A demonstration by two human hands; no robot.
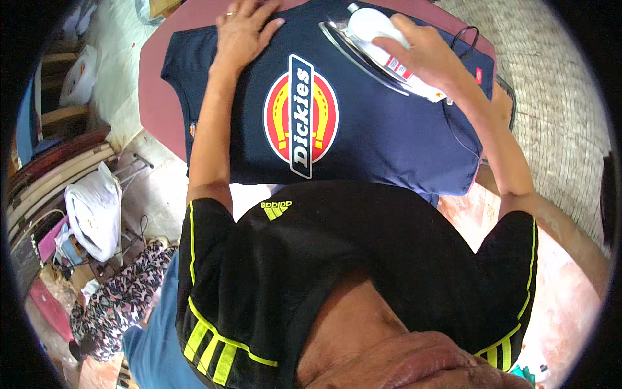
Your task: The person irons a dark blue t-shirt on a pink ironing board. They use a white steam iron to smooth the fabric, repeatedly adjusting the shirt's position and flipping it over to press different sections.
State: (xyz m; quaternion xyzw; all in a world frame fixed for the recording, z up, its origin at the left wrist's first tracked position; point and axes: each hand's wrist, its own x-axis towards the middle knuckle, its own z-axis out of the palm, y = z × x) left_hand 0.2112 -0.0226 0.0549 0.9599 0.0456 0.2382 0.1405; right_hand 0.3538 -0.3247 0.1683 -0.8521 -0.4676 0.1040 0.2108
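Note:
A dark navy T-shirt (389, 139) lies spread over a maroon ironing board (159, 97). On its chest is a red, yellow and white print with a horseshoe shape. My right hand (421, 55) is closed round the handle of a white clothes iron (372, 29), its metal soleplate edge close to the cloth at the far right of the print. Whether the plate presses the fabric I cannot tell. My left hand (243, 29), with a ring on one finger, rests on the shirt's far left part, fingers apart and holding nothing.
The iron's dark cord (461, 136) trails over the shirt's right side. A woven mat (551, 84) covers the floor at right. To the left are a white plastic bag (94, 211), patterned cloth (129, 295) and stacked boards (65, 175).

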